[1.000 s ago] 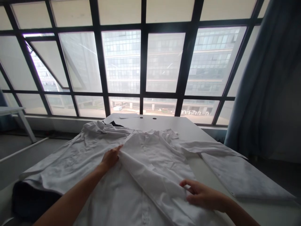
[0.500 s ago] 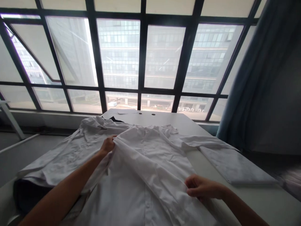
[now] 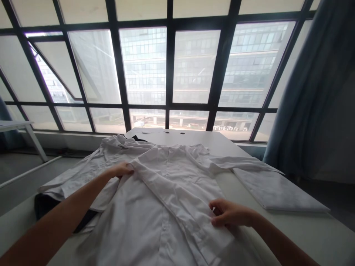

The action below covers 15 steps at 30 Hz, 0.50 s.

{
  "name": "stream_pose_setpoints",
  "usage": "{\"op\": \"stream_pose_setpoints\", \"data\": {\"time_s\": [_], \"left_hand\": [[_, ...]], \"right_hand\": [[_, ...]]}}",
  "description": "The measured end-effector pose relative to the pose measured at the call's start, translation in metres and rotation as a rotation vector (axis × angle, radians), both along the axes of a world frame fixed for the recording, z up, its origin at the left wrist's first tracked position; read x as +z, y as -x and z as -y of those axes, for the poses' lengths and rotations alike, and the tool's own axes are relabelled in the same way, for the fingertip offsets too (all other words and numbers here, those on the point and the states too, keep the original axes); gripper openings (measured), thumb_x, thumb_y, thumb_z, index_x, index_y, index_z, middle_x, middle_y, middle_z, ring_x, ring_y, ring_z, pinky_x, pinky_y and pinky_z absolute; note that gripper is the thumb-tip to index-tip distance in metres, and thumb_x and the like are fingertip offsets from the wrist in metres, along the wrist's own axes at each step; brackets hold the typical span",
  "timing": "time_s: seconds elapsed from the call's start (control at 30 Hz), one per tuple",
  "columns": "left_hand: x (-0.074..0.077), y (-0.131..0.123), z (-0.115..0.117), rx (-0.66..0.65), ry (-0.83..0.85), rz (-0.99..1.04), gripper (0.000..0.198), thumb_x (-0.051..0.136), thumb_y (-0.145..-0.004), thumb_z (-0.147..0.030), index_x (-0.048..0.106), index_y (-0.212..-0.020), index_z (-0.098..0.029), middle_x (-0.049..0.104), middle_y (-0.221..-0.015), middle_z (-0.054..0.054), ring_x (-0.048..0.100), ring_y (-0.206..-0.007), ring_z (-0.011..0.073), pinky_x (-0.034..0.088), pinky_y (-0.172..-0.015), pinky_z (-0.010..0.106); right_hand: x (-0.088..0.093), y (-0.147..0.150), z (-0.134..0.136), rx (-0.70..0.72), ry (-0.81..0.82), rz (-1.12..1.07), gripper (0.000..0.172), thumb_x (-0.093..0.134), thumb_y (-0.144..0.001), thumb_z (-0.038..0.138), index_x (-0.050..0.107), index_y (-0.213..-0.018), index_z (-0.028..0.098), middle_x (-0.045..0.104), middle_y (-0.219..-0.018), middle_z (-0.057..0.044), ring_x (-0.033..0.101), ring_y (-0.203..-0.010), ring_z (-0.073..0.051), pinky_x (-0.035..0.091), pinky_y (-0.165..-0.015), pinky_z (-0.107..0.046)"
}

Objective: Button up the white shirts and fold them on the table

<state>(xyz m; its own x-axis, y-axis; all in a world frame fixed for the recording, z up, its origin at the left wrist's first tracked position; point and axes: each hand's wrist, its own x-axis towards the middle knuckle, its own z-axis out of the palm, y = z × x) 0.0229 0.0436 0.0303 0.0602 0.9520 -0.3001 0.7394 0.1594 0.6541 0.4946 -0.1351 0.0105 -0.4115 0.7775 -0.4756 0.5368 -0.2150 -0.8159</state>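
Note:
A white button-up shirt [image 3: 166, 188] lies front up on the table, its collar toward the window. One of its sleeves [image 3: 169, 190] runs diagonally across the front, from the left shoulder down to the lower right. At that shoulder, my left hand [image 3: 122, 170] is closed on the cloth's folded edge. My right hand [image 3: 231, 213] pinches the fabric near the lower right side, thumb and forefinger curled; the other fingertips are partly hidden. The other sleeve [image 3: 244, 162] stretches out to the right.
More white shirts [image 3: 80, 170] lie in a pile at the left, with dark cloth [image 3: 46, 205] beneath. A flat folded white item [image 3: 280, 192] rests on the white table [image 3: 233, 184] at the right. Windows [image 3: 144, 66] stand beyond, a blue curtain [image 3: 294, 103] to the right.
My left hand has shifted slightly left, drawing the shirt's shoulder edge with it. My right hand has moved a little left and up. The view has turned slightly.

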Motion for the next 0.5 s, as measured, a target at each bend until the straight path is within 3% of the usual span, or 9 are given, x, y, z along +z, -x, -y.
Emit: {"op": "stream_pose_setpoints", "data": {"time_s": [0.07, 0.23, 0.37, 0.5], "left_hand": [[0.002, 0.006, 0.013, -0.011, 0.096, 0.13, 0.062, 0.083, -0.051, -0.045, 0.064, -0.104, -0.018, 0.072, -0.086, 0.008, 0.07, -0.075, 0.0285, 0.057, -0.055, 0.031], [0.007, 0.022, 0.058, -0.059, 0.278, 0.179, 0.067, 0.086, -0.047, -0.046, 0.063, -0.105, -0.021, 0.068, -0.073, 0.003, 0.067, -0.062, 0.0224, 0.054, -0.049, 0.027], [0.003, 0.026, 0.098, -0.139, 0.376, 0.317, 0.058, 0.086, -0.049, -0.047, 0.065, -0.097, -0.022, 0.071, -0.088, 0.005, 0.069, -0.077, 0.0243, 0.055, -0.053, 0.025], [0.002, 0.029, 0.123, -0.087, 0.247, 0.535, 0.05, 0.082, -0.056, -0.048, 0.066, -0.095, -0.022, 0.071, -0.089, 0.006, 0.068, -0.096, 0.0278, 0.058, -0.072, 0.03]], "right_hand": [[-0.001, -0.002, -0.001, 0.036, -0.001, -0.016, 0.051, 0.083, -0.055, 0.048, 0.053, -0.082, 0.016, 0.051, -0.065, 0.006, 0.046, -0.053, -0.006, 0.039, -0.044, -0.017], [0.0, -0.003, -0.003, 0.065, -0.001, -0.061, 0.054, 0.082, -0.055, 0.05, 0.057, -0.086, 0.014, 0.054, -0.073, 0.003, 0.048, -0.057, -0.008, 0.039, -0.045, -0.017], [0.005, 0.001, 0.0, 0.082, -0.047, -0.081, 0.053, 0.08, -0.063, 0.049, 0.059, -0.094, 0.013, 0.052, -0.075, 0.002, 0.047, -0.061, -0.007, 0.035, -0.047, -0.016], [0.009, 0.007, 0.003, 0.102, -0.078, -0.068, 0.051, 0.079, -0.067, 0.048, 0.06, -0.098, 0.012, 0.054, -0.081, 0.0, 0.048, -0.067, -0.008, 0.038, -0.053, -0.016]]}}
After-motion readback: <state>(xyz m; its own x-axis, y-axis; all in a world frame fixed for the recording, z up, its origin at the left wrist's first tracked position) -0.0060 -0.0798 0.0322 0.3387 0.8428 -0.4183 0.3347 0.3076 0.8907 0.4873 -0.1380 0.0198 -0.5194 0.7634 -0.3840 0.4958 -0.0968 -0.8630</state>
